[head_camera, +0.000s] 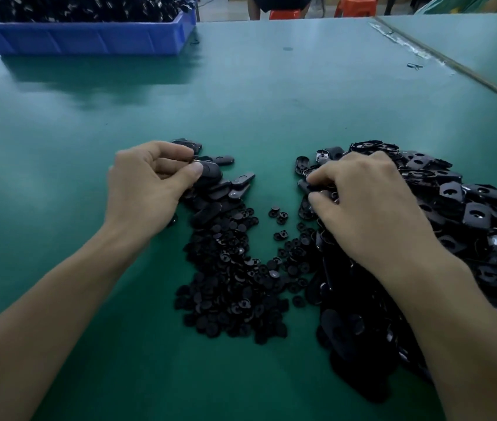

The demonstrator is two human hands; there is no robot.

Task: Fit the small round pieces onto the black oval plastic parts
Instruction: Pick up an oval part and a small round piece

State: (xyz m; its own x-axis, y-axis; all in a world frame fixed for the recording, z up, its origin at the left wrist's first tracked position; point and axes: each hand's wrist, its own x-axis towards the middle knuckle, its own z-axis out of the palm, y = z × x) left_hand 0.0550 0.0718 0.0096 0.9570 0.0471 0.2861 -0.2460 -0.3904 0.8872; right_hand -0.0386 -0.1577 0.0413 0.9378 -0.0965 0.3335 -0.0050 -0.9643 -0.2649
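While the left hand [147,183] pinches a black oval part [210,174] over the left pile, the right hand [365,205] closes its grip round a second oval part [305,186] in the right heap — seat one of the small round pieces [235,275], heaped between, squarely.

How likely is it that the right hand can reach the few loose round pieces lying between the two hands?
Probably yes. The loose round pieces lie on bare table just beside the right hand, nothing standing between. But its fingers pinch an oval part, so picking one up may be awkward.
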